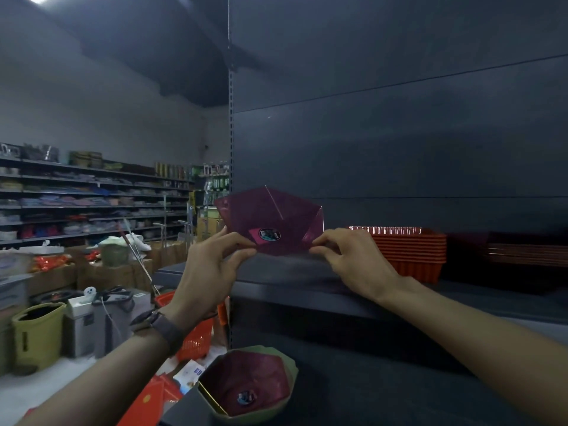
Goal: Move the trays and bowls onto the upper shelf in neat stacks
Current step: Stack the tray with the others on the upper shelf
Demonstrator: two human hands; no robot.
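A translucent purple angular bowl (270, 221) with a round sticker inside is held tilted just above the upper shelf (285, 273), near its left end. My left hand (212, 269) pinches its left rim and my right hand (350, 262) pinches its right rim. A stack of orange trays (412, 250) stands on the same shelf to the right, with a darker stack of trays (525, 250) beyond it. On the lower shelf sits a stack of bowls (252, 385), a purple one nested in a green one.
The dark back panel (399, 133) of the shelving rises behind the shelf. Left of the unit, an aisle holds an orange basket (196, 339), cardboard boxes, bags (37, 333) and distant stocked shelves (92, 198).
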